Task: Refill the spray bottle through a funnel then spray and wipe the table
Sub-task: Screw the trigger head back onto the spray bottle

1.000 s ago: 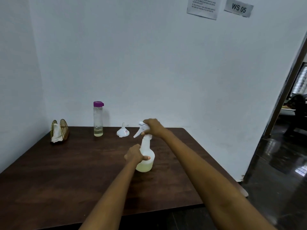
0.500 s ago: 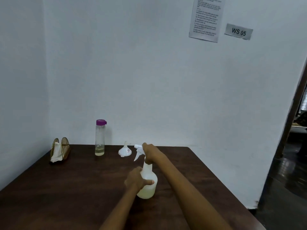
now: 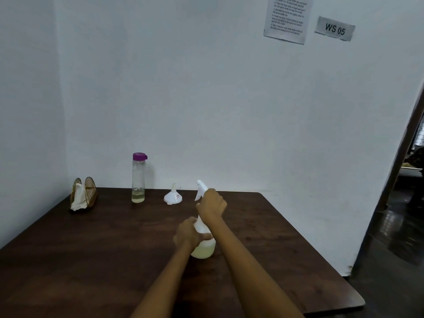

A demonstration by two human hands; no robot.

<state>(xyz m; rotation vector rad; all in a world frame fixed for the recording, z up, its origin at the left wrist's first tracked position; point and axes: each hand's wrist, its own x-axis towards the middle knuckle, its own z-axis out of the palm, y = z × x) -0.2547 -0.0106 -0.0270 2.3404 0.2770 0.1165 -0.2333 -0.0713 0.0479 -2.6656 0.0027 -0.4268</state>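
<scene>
Spray bottle (image 3: 203, 247), a translucent white plastic flask with a rounded base and pale yellowish liquid low inside, stood upright near the middle of the dark wood-grain table (image 3: 91, 260). The left hand (image 3: 189, 235) gripped its body, thumb across the front; the right hand (image 3: 212, 205) was curled round the white trigger head on top. Behind it a small white funnel (image 3: 173, 198) sat mouth-down with its spout up, left of that a tall clear bottle (image 3: 138, 177) with a purple cap and a little liquid, and at the far left corner a slatted wooden holder (image 3: 85, 195) with a white cloth. The spray bottle's long axis ran vertical; its nozzle pointed toward the far wall and slightly left.
</scene>
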